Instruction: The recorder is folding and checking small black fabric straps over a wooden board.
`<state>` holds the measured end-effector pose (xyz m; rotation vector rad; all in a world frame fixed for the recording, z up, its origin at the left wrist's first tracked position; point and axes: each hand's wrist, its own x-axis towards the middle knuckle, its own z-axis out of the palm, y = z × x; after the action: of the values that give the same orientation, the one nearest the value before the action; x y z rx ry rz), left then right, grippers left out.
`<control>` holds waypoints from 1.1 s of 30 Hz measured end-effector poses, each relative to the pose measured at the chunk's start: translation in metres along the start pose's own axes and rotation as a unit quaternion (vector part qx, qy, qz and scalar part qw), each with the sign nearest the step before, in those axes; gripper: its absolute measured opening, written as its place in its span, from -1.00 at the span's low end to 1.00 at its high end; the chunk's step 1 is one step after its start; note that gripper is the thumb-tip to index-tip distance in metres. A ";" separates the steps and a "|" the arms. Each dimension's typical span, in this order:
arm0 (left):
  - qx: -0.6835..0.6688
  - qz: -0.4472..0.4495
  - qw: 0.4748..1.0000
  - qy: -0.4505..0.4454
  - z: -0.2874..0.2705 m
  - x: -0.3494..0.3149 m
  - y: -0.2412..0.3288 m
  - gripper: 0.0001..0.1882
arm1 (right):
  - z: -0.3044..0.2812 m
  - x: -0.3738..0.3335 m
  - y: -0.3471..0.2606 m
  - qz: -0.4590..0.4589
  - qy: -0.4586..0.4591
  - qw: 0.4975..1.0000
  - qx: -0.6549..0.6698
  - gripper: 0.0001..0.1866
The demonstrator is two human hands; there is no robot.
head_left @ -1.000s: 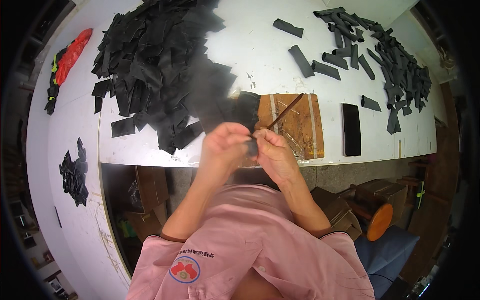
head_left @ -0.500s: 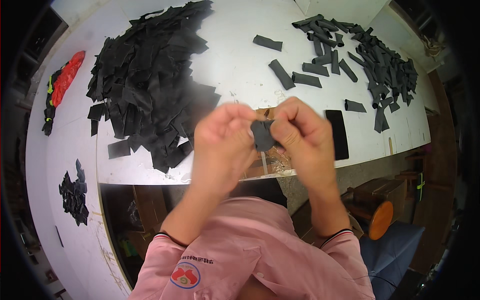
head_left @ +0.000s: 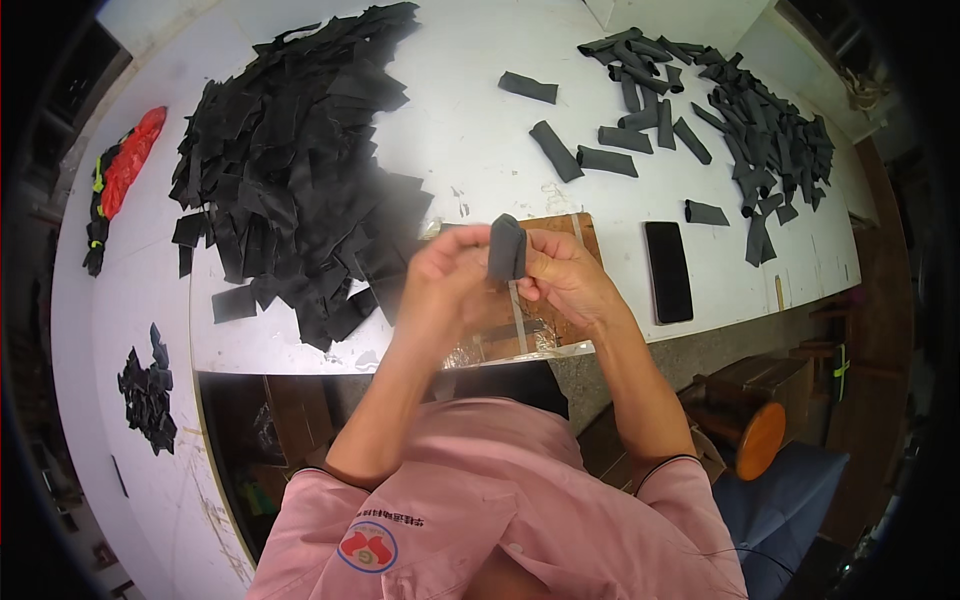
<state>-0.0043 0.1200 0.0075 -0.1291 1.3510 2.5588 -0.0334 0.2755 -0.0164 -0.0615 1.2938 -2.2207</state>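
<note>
In front of me, above a brown board (head_left: 568,318), a dark grey fabric tube (head_left: 507,248) stands roughly upright between my hands. The thumb and fingers of my right hand (head_left: 568,278) pinch its right side. My left hand (head_left: 440,280), slightly blurred, has its curled fingers against the left side; part of its grip is hidden behind the cloth. A large heap of flat black fabric pieces (head_left: 290,170) lies to the left of my hands. Similar rolled tubes (head_left: 607,161) are scattered at the far right, thickening into a pile (head_left: 770,140).
A black phone (head_left: 669,272) lies right of the board. On the left side table are a small heap of black scraps (head_left: 148,400) and a red plastic bag (head_left: 135,160) beside a dark bundle. A round wooden stool seat (head_left: 761,441) stands below the table's right edge.
The tube has turned from bunched and partly covered to upright and more visible. Both hands have shifted slightly and my right hand has lowered, uncovering more of the board.
</note>
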 end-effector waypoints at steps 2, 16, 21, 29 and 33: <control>0.251 0.198 0.947 0.007 0.009 -0.002 0.012 -0.72 | -0.007 0.002 -0.002 -0.014 -0.043 0.994 -0.099 -0.77; 0.056 0.172 0.982 -0.053 -0.001 -0.004 0.004 -0.72 | 0.027 -0.013 -0.020 -0.398 0.089 0.647 -0.644 -0.76; 0.090 0.191 0.972 -0.103 0.015 0.006 0.016 -0.72 | 0.028 -0.015 -0.029 -0.383 0.073 0.660 -0.642 -0.79; 0.338 0.153 0.924 -0.093 0.015 0.010 0.021 -0.83 | 0.016 -0.009 -0.013 -0.419 0.061 0.656 -0.625 -0.82; 0.306 0.144 0.937 -0.092 0.005 0.010 0.005 -0.89 | 0.005 -0.002 0.015 -0.380 0.083 0.711 -0.587 -0.83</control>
<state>-0.0148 0.1229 0.0122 0.4377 2.1295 2.1424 -0.0241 0.2671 -0.0257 -1.0435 2.9801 -1.4630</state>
